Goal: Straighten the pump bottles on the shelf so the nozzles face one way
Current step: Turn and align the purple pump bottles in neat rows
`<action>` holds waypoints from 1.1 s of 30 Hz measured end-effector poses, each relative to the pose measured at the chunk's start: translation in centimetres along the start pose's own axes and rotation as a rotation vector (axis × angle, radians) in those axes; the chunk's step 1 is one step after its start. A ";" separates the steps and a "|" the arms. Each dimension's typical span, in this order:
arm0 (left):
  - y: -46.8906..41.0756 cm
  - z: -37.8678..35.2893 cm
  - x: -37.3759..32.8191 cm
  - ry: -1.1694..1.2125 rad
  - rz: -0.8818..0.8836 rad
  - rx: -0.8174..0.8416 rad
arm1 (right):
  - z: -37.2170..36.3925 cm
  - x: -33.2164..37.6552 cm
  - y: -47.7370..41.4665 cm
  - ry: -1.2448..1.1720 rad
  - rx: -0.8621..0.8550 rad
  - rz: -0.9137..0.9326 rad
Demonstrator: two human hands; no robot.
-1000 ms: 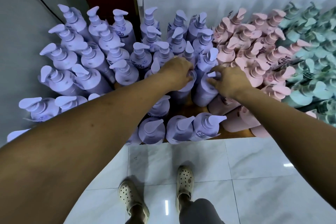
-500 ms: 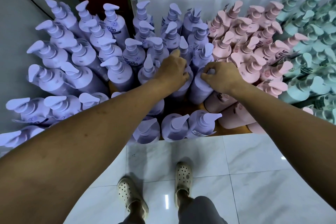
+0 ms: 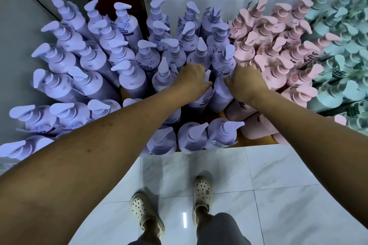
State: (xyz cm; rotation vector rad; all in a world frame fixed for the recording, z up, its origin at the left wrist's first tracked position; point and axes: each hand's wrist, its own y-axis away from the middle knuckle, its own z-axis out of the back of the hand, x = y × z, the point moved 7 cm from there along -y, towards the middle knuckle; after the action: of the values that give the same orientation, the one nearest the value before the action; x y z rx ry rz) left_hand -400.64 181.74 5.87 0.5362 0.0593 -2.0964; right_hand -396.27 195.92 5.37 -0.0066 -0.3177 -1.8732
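As arms extend, left hand (image 3: pixel 192 77), right hand (image 3: pixel 246 83), clasping purple bottles (image 3: pixel 221 96)

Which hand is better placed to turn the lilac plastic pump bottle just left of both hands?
Left. The left hand is right beside that lilac plastic pump bottle; the right hand, gripping another lilac bottle, is farther off.

The left hand (image 3: pixel 191 77) and right hand (image 3: pixel 246 84) hide the pumps of two purple bottles (image 3: pixel 221 96), and teal bottles (image 3: pixel 342 93) are cropped at right.

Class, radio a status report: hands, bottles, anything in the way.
Left hand grips one purple bottle; right hand grips neighbouring purple bottle. Nozzles mostly covered. Pink bottles crowd the right.
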 end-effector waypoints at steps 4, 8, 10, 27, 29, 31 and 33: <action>0.0 0.4 1.0 0.170 -0.018 0.049 | 0.0 0.0 -0.2 0.051 0.019 0.075; 0.4 0.4 2.6 0.310 -0.006 0.080 | 0.5 -0.2 -0.1 0.084 -0.035 0.123; 0.5 0.3 2.8 0.289 -0.023 0.070 | 0.4 0.0 0.3 0.053 -0.057 0.120; 1.4 0.2 3.2 0.159 -0.185 0.119 | 0.5 1.0 2.5 0.085 0.000 0.443; 1.8 0.1 3.1 0.163 -0.198 0.141 | 0.4 0.9 2.9 0.087 0.037 0.477; 2.1 -0.1 2.9 0.165 -0.213 0.164 | 0.6 1.0 3.3 0.028 0.067 0.489; 2.3 -0.3 2.6 0.167 -0.232 0.177 | 0.8 1.1 3.7 -0.027 0.084 0.497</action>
State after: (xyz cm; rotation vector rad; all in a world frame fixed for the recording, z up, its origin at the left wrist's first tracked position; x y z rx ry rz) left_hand -399.83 178.43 4.91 0.8454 0.0336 -2.2905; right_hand -393.30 194.02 7.07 -0.0498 -0.3748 -1.3680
